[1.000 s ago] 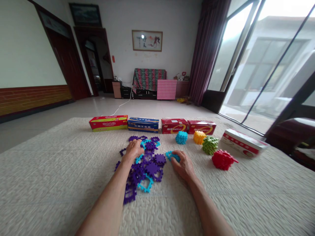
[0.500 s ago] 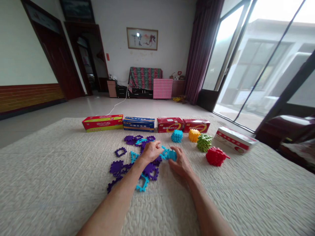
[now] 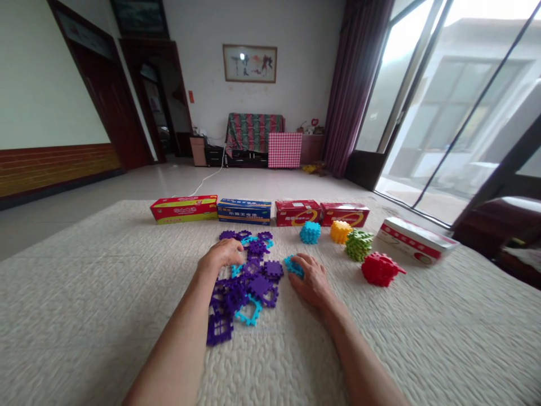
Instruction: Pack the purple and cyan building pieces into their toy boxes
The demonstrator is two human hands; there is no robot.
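My right hand [image 3: 310, 277] rests on the quilted cover with its fingers curled round light blue interlocking pieces [image 3: 293, 266]; how many it covers is hidden. At the left side of a loose heap of purple interlocking pieces [image 3: 258, 285] is my left hand [image 3: 221, 254], its fingers bent and slightly apart, nothing visible in them. Just below its fingertips lies a light blue piece [image 3: 236, 270]. Another light blue frame piece [image 3: 250, 311] sits at the heap's near edge. Beyond my right hand stands a light blue stack [image 3: 310, 232].
Yellow [image 3: 340, 232], green [image 3: 359, 245] and red stacks [image 3: 381, 269] stand to the right. Behind runs a row of boxes: a red-and-yellow box [image 3: 185, 210], a blue box [image 3: 244, 212] and two red boxes [image 3: 298, 213]. A white-and-red box [image 3: 416, 239] lies far right.
My left hand has moved left, away from my right hand, to the heap's left side. My right hand stays at the light blue pieces, now lower over them. The view has shifted slightly.
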